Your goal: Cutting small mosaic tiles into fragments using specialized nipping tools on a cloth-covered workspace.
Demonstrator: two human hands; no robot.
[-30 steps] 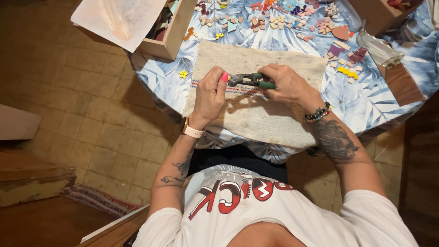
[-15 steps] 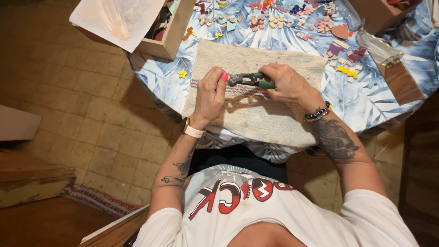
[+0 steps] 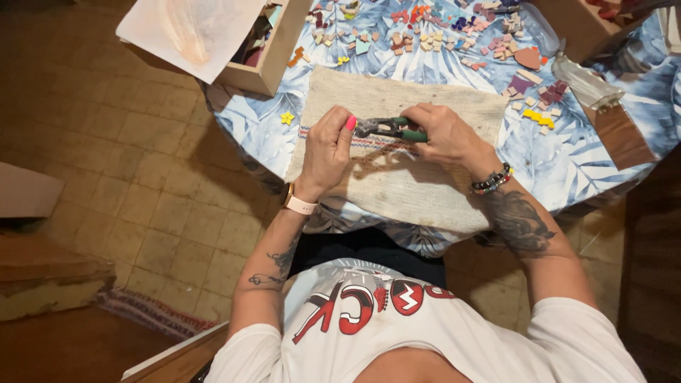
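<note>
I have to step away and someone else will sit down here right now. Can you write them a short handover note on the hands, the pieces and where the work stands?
Right hand: closed around the green-handled metal nippers, held level above the beige woven cloth.
Left hand: fingertips up at the nippers' jaws; whatever small piece they pinch is too small to see.
Pieces: small coloured tile pieces lie spread on the blue leaf-print tablecloth beyond the cloth; a yellow flower-shaped piece lies apart at the left. An open wooden box sits at the table's far left.
Done: many pieces already cut and grouped.
Left: the cut in hand; no finished arrangement is visible.
</note>
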